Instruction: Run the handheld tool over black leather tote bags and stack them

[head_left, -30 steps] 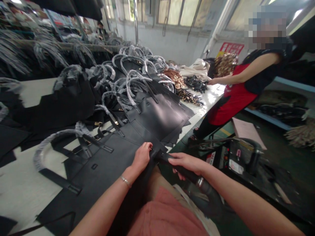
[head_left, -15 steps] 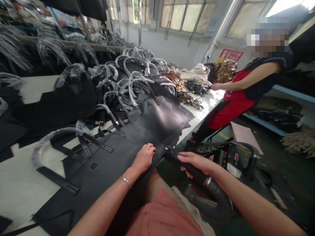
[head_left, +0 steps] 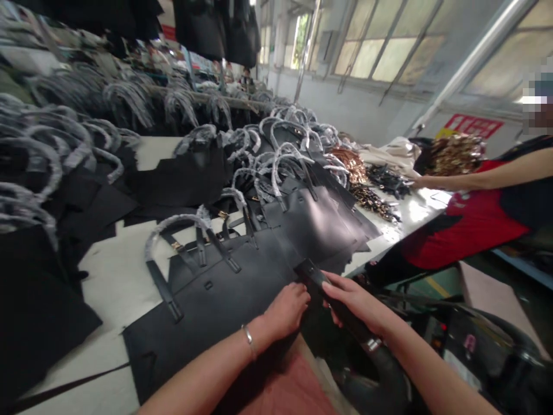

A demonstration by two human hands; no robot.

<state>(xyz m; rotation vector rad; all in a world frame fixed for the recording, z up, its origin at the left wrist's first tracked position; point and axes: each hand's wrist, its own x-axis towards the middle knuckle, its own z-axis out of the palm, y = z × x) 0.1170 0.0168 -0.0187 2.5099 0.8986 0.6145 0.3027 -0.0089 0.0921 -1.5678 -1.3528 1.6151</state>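
Your left hand [head_left: 287, 312] sits on the edge of a black leather bag panel [head_left: 207, 305], fingers pressed together and curled over, though you can't tell if they pinch it. A silver bangle [head_left: 248, 340] circles that wrist. Your right hand [head_left: 356, 305] wraps a black handled tool [head_left: 341, 311] with a metal collar [head_left: 371, 344], fingers closed together round it, its dark tip just above the panel. The panel lies flat on a white worktable [head_left: 108, 305], at the near end of overlapping matte panels with straps and foam-wrapped handles [head_left: 285, 153]. Past them sit piles of metal hardware [head_left: 371, 202]. A co-worker's hand [head_left: 421, 182] reaches there, red apron [head_left: 470, 230] beyond. A dark machine [head_left: 475, 346] sits low right.
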